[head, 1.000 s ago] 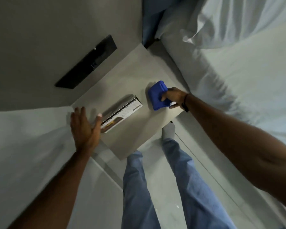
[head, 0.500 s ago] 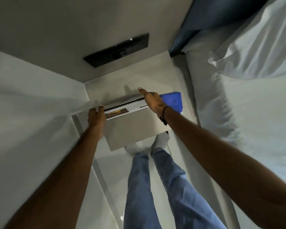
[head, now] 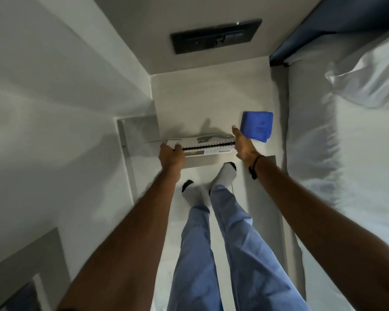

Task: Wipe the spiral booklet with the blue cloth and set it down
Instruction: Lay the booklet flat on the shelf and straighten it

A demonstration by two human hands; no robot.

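Observation:
The spiral booklet, a tent-shaped desk booklet with a black wire spine on top, is at the front of the light grey nightstand. My left hand grips its left end, fingers curled over the top. At its right end my right hand presses against the edge with the thumb raised. The folded blue cloth lies on the nightstand just right of my right hand, with no hand on it.
A black wall panel is mounted above the nightstand. A white bed with a pillow runs along the right. A white wall closes the left side. My legs in blue trousers stand before the nightstand.
My right hand has let go of the blue cloth, which now lies on the nightstand, and has moved to the booklet's right end. My left hand has closed on the left end.

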